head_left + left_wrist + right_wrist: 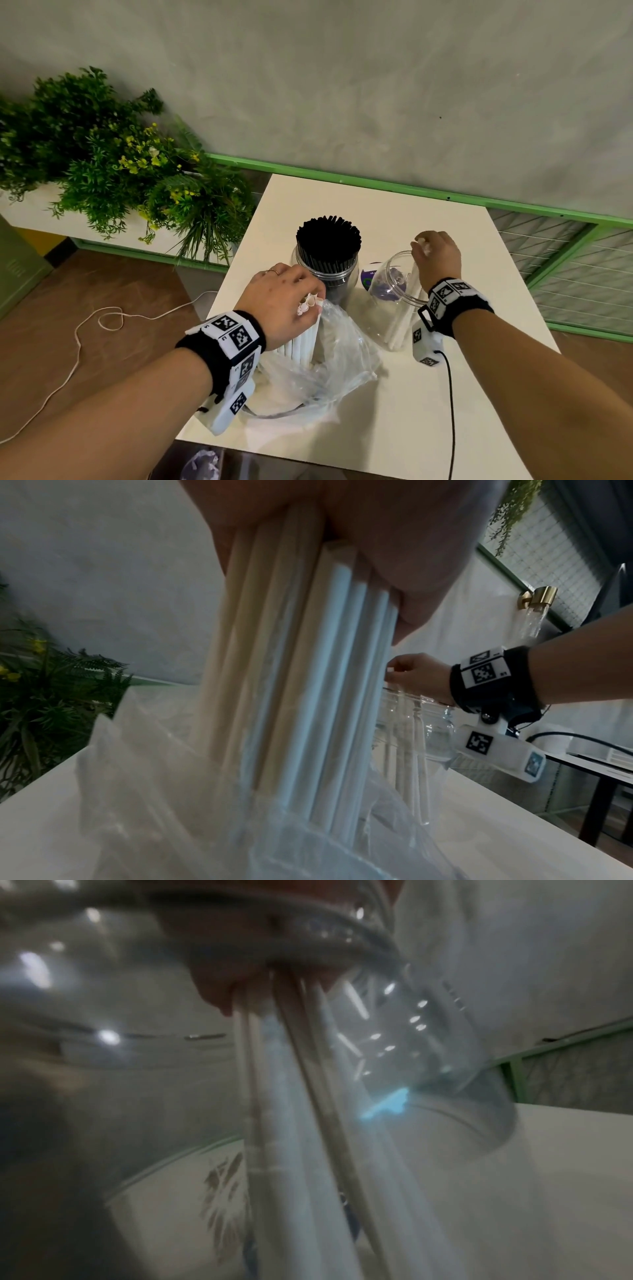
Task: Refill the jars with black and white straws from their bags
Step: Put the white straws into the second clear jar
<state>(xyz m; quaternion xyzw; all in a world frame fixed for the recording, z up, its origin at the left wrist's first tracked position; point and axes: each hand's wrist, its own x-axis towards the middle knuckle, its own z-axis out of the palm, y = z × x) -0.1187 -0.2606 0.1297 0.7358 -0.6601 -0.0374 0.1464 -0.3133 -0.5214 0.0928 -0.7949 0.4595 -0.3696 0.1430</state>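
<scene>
White straws [306, 337] stand bunched in the clear bag [329, 363] at the counter's [428, 212] near left, your left hand [284, 301] wrapped around their tops. Your right hand [436, 255] pinches a few more white straws [416, 291], holding them down inside the clear jar [390, 308]. Behind the bag, the other jar [327, 270] is packed with black straws [329, 236].
</scene>
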